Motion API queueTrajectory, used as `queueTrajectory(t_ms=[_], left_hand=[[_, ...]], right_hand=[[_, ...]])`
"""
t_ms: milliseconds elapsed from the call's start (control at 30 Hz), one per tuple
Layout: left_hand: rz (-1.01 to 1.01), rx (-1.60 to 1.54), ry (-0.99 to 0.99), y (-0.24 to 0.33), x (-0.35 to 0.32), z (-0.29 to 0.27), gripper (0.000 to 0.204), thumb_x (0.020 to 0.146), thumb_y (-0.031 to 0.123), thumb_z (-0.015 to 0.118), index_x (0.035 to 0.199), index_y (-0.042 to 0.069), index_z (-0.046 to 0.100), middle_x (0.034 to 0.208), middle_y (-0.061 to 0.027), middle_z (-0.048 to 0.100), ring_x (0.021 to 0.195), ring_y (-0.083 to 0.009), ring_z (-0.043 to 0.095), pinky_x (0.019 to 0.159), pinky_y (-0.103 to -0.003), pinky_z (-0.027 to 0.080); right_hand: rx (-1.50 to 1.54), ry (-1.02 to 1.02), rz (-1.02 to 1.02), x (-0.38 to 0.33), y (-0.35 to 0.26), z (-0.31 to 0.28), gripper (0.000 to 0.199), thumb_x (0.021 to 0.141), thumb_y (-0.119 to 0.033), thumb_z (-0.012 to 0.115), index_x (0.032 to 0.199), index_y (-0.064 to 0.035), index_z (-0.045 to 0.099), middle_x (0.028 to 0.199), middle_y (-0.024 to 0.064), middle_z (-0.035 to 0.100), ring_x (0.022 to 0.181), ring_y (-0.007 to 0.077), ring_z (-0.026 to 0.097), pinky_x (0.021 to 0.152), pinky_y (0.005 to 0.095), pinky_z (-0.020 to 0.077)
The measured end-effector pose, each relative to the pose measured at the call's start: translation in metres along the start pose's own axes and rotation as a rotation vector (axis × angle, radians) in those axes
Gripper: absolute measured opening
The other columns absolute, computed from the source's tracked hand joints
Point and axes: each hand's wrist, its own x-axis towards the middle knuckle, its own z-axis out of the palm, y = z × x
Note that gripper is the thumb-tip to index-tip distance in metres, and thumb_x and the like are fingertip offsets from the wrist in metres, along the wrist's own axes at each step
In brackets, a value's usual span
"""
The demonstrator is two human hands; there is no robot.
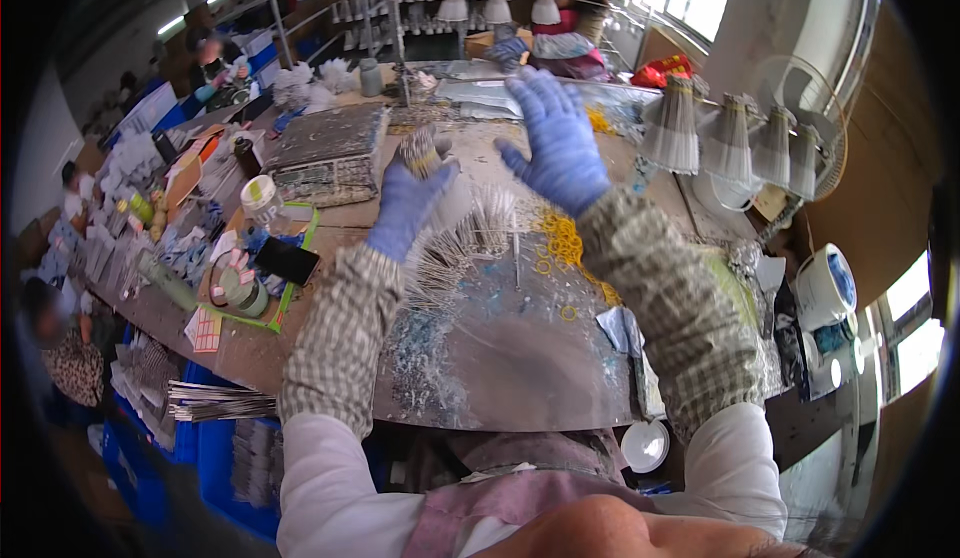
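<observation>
My left hand (pixel 405 203), in a blue glove, is closed round a bundle of thin sticks (pixel 420 151) whose gathered, yellowish end shows above the fingers. The rest of that bundle is blurred and partly hidden by the glove. My right hand (pixel 556 143), gloved in blue too, is raised over the bench to the right of it, fingers spread, with nothing in it. Below and between the hands lies a fan of loose thin sticks (pixel 450 258) with whitish tips. A heap of yellow rubber bands (pixel 565 241) lies beside them, near my right forearm.
Several bundles (pixel 672 136) hang in a row at the right, before a fan (pixel 815 128). A thick, stained block (pixel 330 153), a jar (pixel 262 198) and a black phone (pixel 287 260) occupy the bench's left. A white bucket (pixel 826 286) is at right. Other people work farther off.
</observation>
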Motion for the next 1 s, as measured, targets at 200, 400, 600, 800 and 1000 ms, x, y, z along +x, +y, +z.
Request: queueTrajectory(t_ms=[200,400,600,800,1000], left_hand=[[-0.289,0.142,0.071,0.018,0.049,-0.005,0.048,0.078,0.017,0.085,0.116,0.002,0.060,0.101,-0.0066,0.068,0.088,-0.0144,0.065,0.079,-0.029,0.055],[-0.235,0.069,-0.057,0.022,0.059,0.011,0.049,0.079,0.018,0.084,0.119,0.003,0.060,0.105,-0.0058,0.068,0.089,-0.0136,0.064,0.081,-0.029,0.054],[-0.161,0.114,-0.034,0.021,0.060,0.019,0.051,0.080,0.019,0.084,0.122,0.004,0.059,0.108,-0.0050,0.068,0.094,-0.0133,0.064,0.085,-0.029,0.054],[-0.133,0.136,0.024,0.019,0.052,0.022,0.055,0.080,0.019,0.083,0.125,0.003,0.056,0.109,-0.0064,0.068,0.095,-0.0139,0.065,0.086,-0.029,0.053],[-0.099,0.150,0.025,0.016,0.056,0.024,0.055,0.081,0.021,0.081,0.126,0.002,0.055,0.108,-0.0091,0.069,0.095,-0.0159,0.066,0.086,-0.030,0.053]], right_hand=[[-0.009,-0.242,0.193,0.050,0.024,0.016,0.035,0.091,-0.040,0.064,0.115,-0.0154,0.069,0.110,0.0106,0.069,0.111,0.0310,0.062,0.103,0.0537,0.0389],[0.056,-0.065,0.040,0.033,0.009,0.020,0.017,0.089,-0.027,0.069,0.094,-0.0113,0.073,0.089,0.0123,0.068,0.087,0.0341,0.065,0.078,0.0461,0.0508],[0.033,-0.042,0.055,0.030,0.009,0.024,0.016,0.087,-0.027,0.070,0.091,-0.0116,0.074,0.088,0.0106,0.069,0.086,0.0323,0.066,0.078,0.0446,0.0515],[-0.007,-0.062,0.068,0.031,0.010,0.023,0.017,0.090,-0.031,0.066,0.091,-0.0174,0.075,0.089,0.0077,0.069,0.089,0.0292,0.066,0.078,0.0456,0.0488],[-0.006,0.031,0.013,0.027,0.004,0.020,0.014,0.085,-0.027,0.072,0.088,-0.0141,0.073,0.084,0.0075,0.069,0.085,0.0295,0.066,0.078,0.0439,0.0494]])
